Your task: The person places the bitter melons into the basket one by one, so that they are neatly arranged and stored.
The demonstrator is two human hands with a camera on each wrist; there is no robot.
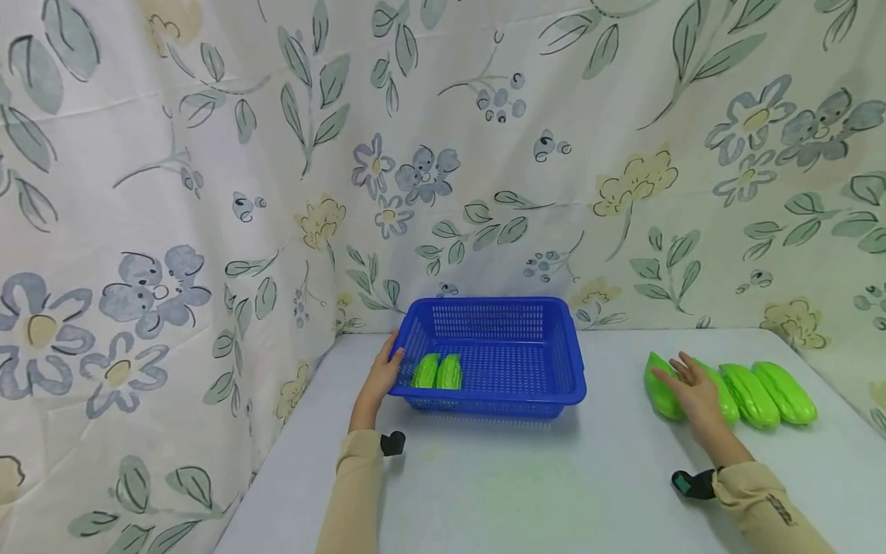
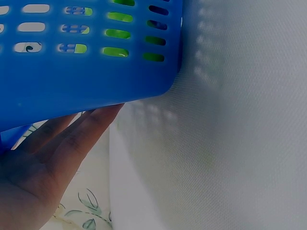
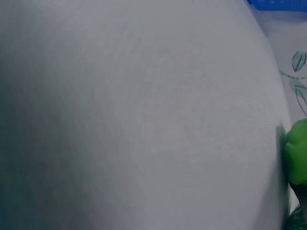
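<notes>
A blue slotted plastic basket stands on the white table, with two bright green, ridged bitter melons inside at its left end. My left hand holds the basket's left side, thumb at the rim; in the left wrist view its fingers lie along the outer wall. To the right, several more bitter melons lie in a row. Over the left ones is my right hand, fingers apart, partly hiding the second melon. The right wrist view catches one green melon at its right edge.
White cloth-like table surface spreads between the basket and the loose melons, and in front of them. A floral curtain hangs close behind the basket and along the left side. Each wrist wears a black strap mount.
</notes>
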